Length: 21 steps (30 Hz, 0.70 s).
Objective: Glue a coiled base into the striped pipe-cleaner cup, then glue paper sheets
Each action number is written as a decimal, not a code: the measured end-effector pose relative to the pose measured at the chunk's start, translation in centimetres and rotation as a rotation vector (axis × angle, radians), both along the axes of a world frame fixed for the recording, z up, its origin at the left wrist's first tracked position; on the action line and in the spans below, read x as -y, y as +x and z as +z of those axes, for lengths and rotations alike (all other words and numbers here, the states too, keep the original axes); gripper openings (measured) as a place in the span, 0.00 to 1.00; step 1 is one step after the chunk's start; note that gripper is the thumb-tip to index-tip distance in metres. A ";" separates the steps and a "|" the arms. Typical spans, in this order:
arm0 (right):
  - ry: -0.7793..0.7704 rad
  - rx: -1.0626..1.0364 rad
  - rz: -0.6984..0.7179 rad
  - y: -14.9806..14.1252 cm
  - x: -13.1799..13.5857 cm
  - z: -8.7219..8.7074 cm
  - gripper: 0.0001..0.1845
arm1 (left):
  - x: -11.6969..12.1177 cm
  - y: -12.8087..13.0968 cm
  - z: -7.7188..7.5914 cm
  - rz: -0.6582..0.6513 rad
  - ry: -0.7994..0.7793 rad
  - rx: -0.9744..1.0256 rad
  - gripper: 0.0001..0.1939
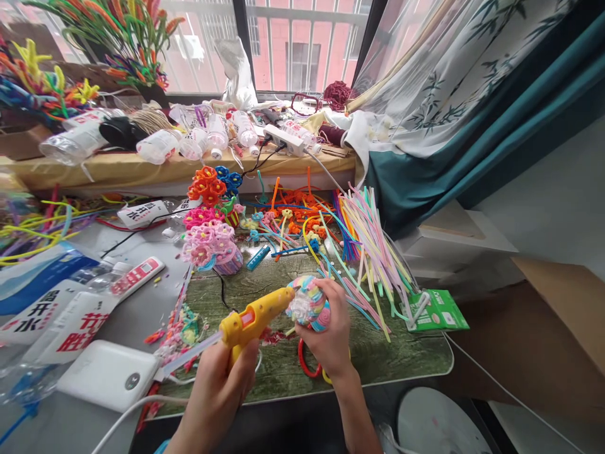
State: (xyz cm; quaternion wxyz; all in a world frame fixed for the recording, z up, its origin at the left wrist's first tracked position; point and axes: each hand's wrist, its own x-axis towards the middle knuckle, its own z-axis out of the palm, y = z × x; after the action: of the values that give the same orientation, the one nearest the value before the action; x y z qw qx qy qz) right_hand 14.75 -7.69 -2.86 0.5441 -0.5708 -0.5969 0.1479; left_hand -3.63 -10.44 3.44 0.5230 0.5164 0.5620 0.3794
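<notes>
My left hand (225, 373) is wrapped round the handle of a yellow hot glue gun (258, 315), a clear glue stick (196, 354) jutting from its back end. The gun's nozzle meets or nearly meets the rim of a small round pot of pastel pipe cleaners (309, 296); whether they touch I cannot tell. Whitish, shiny material fills the pot's opening. My right hand (328, 331) grips this pot from the right side, tilted so that its opening faces the gun. Partly hidden under my right wrist is a red loop, like a scissors handle (308, 360).
Pipe-cleaner flowers (210, 243) stand behind the gun. Loose pastel pipe cleaners (373, 246) lie at the right, near a green packet (439, 310). A white power bank (109, 375) and plastic bottles (70, 321) occupy the left. A power strip (286, 140) rests on the sill.
</notes>
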 end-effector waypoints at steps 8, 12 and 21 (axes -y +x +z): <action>0.018 0.006 -0.022 0.1 0.0 0.1 0.34 | 0.4 1.3 1.8 0.136 -0.054 -0.006 0.27; 0.038 0.004 -0.027 0.2 0.0 0.0 0.33 | 0.4 1.1 1.7 0.168 -0.064 0.011 0.27; 0.070 0.026 -0.083 0.6 -0.1 -0.3 0.34 | 0.9 0.2 1.3 0.137 -0.115 0.018 0.28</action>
State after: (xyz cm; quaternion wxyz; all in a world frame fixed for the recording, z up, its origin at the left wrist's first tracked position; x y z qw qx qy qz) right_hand 15.36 -7.56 -3.15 0.5614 -0.5775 -0.5848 0.0968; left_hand -3.39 -11.37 4.70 0.5296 0.4424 0.6122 0.3860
